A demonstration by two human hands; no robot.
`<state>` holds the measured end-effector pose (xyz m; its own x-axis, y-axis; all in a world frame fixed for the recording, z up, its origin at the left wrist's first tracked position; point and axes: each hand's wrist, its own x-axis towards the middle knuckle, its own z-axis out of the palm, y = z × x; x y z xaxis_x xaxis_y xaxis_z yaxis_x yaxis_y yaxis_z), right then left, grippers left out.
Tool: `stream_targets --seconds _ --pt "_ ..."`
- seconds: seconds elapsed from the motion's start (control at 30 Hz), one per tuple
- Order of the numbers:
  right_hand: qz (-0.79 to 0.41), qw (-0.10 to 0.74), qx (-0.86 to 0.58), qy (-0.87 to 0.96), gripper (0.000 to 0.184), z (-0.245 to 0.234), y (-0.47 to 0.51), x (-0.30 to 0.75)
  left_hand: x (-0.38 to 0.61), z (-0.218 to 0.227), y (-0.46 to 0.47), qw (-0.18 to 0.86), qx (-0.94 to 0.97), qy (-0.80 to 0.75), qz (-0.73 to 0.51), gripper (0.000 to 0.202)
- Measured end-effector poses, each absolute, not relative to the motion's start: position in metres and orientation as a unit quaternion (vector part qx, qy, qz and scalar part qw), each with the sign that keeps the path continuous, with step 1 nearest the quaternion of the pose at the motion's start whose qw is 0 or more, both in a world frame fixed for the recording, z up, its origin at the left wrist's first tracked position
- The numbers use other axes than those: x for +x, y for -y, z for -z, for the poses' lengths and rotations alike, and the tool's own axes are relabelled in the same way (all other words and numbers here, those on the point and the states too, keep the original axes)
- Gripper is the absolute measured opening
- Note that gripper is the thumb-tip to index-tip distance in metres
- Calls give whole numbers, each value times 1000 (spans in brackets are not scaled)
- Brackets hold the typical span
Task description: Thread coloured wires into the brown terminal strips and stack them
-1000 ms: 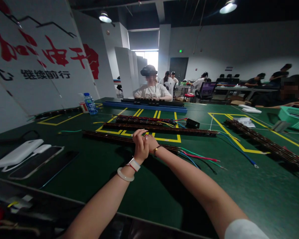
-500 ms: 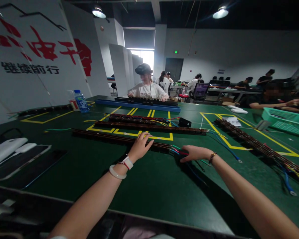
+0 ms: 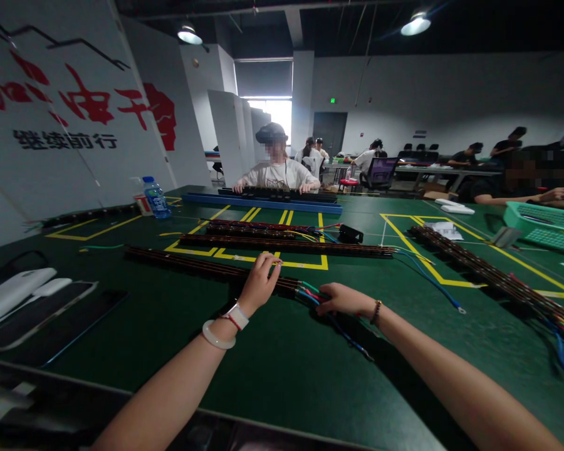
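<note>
**Both hands down at the nearest strip**

Closest to me, the left hand (image 3: pixel 258 285) sits half-curled over the long dark strip (image 3: pixel 192 266), fingertips on top. Can't tell if it's actually gripping. Just beside it, the right hand (image 3: pixel 345 302) has its fingers drawn together on the coloured wires (image 3: pixel 310 293) at the strip's right end. The strip lies flat on the green table (image 3: pixel 286 376). Phones (image 3: pixel 51 307) sit off left. Further back are more strips (image 3: pixel 286 244), a water bottle (image 3: pixel 156 198) and a person (image 3: pixel 277 174) seated across.
</note>
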<state>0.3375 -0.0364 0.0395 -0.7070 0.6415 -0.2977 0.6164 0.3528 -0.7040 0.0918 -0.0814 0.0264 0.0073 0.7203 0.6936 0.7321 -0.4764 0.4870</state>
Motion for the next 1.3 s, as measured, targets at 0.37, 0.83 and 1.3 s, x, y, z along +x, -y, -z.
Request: stream_targets --seconds 0.37,0.83,1.3 --pt "-727 88 -352 583 41 -30 28 350 157 -23 116 -640 -608 396 251 55" --pt "-231 90 -334 910 20 -42 50 345 198 -26 126 -813 -301 376 328 64" --pt "-242 -6 -362 900 34 -56 59 347 197 -17 130 -816 -247 327 408 42"
